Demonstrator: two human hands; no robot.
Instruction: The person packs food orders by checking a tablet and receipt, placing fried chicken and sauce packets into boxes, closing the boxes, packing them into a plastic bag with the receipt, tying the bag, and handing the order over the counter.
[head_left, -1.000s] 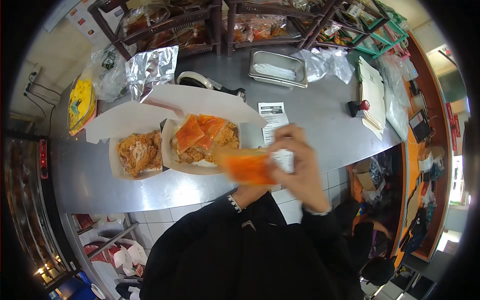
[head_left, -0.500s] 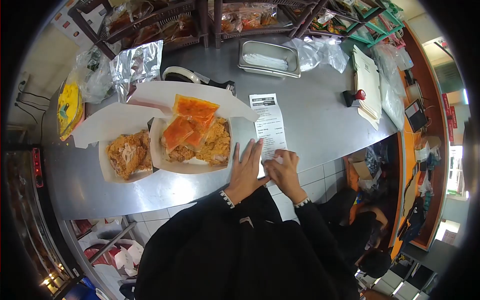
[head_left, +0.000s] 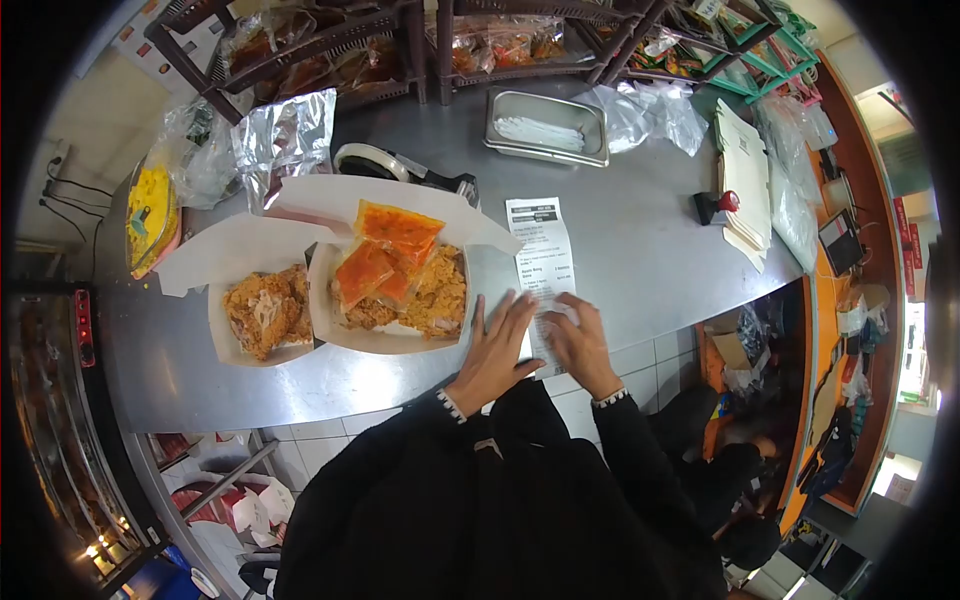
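A long printed receipt (head_left: 545,255) lies on the steel table (head_left: 640,260), its lower end at the front edge. My left hand (head_left: 495,350) rests flat with fingers spread over the receipt's left edge. My right hand (head_left: 582,348) is on the receipt's right side with bent fingers somewhat apart, and nothing shows in it. Left of my hands stands an open carton of fried chicken (head_left: 437,295), with orange sauce packets (head_left: 385,255) on top. Beside it is a smaller open carton with fried chicken (head_left: 265,310).
Behind are a metal tray (head_left: 548,130), a tape dispenser (head_left: 400,168) and dark crates (head_left: 515,50). A red-handled stamp (head_left: 722,205) stands by stacked papers (head_left: 742,170) at right. Another person (head_left: 735,470) is low at the lower right.
My right hand's fingers have spread from a bunched pose and lifted off the receipt's middle a little. More of the receipt's lower end shows. The whole view has shifted slightly.
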